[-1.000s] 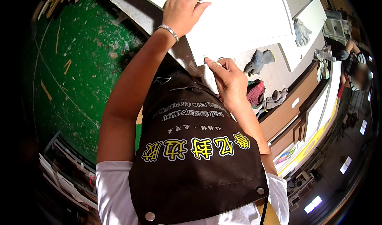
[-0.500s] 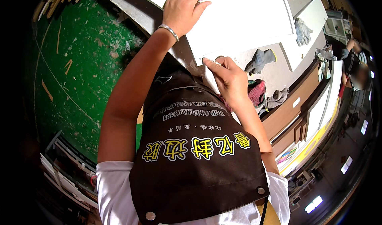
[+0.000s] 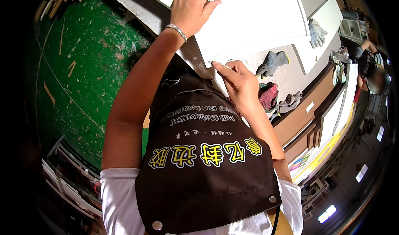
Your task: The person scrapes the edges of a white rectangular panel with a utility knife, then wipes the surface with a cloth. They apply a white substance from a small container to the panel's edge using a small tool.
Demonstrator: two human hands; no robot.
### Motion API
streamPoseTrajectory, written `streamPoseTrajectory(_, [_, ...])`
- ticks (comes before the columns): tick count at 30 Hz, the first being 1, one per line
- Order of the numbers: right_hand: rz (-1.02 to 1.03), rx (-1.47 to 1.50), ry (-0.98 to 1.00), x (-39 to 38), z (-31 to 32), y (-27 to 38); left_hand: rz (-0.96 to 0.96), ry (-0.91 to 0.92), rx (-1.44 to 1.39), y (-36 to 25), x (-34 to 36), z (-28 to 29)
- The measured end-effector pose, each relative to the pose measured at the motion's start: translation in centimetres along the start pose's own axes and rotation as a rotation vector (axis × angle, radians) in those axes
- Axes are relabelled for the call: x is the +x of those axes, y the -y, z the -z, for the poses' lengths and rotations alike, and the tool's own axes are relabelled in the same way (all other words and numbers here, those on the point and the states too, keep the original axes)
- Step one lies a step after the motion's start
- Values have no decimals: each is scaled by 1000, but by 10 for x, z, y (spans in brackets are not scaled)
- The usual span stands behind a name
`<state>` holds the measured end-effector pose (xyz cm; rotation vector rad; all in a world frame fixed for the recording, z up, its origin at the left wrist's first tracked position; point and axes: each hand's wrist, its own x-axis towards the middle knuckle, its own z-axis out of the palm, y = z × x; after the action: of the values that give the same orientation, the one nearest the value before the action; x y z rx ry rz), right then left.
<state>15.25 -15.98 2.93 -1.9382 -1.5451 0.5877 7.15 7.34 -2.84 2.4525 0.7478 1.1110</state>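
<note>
A large white panel lies across the bench in front of me. Over its left part is my left hand, fingers curled and pinched around a small white piece whose kind I cannot make out. My right hand is closed at the panel's near corner, its thumb stretched toward the edge. Beneath the right hand hangs something white and crumpled, like a cloth, and the fingers wrap over it. The palm side of both hands is hidden.
Grey work gloves, a red checked cloth and another glove on a white board lie to the right. Brown and white panels are stacked beyond. Green floor with wood scraps is left. Another person stands far right.
Both hands hold nearly the same places, with only a tiny shift of the right fingers. The person at far right has moved slightly.
</note>
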Motion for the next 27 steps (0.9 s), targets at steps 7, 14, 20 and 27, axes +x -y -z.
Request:
streamPoseTrajectory(7, [4, 16, 137, -8, 7, -5, -52, -17, -21, 4, 0, -1])
streamPoseTrajectory(14, [-265, 229, 46, 0, 8, -3, -13, -4, -6, 0, 0, 0])
streamPoseTrajectory(20, [-21, 245, 12, 2, -25, -27, -15, -11, -3, 2, -1, -1])
streamPoseTrajectory(27, [155, -189, 66, -2, -18, -23, 10, 1, 3, -1, 0, 0])
